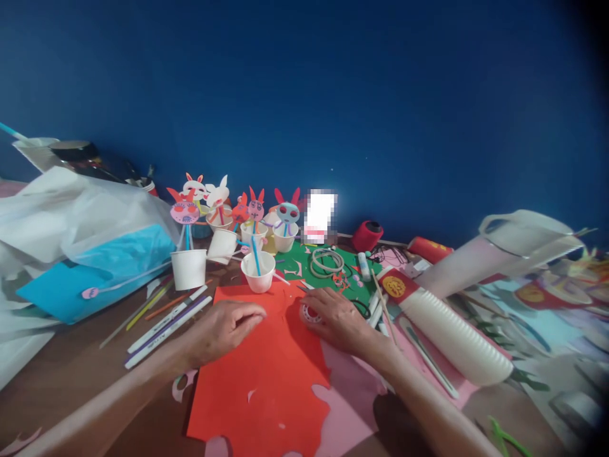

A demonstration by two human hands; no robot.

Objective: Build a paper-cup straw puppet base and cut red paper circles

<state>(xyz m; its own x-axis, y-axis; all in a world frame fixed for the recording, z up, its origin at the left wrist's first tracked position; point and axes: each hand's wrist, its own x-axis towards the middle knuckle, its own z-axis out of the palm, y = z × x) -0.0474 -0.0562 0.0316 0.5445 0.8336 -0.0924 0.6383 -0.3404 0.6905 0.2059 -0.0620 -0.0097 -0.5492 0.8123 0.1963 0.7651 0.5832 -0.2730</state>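
Note:
My left hand (229,327) hovers over the left side of a cut red-orange paper sheet (259,387), thumb and fingers pressed together; whatever may be in the pinch is hidden or too small to name. On the sheet's far right part, my right hand (340,317) has its fingers and thumb around a small roll of tape (311,313) with a red-and-white core. Just beyond both hands stands a white paper cup (258,271) with a blue stick rising from it.
Several paper-cup figures with rabbit-like heads, such as a pink one (184,212), line the back. Left lie white markers (166,333) and a blue sheet (99,273). A green sheet (349,263) carries scraps and a coiled cable (327,261). Stacked cups (451,330) and a jug (471,254) occupy the right.

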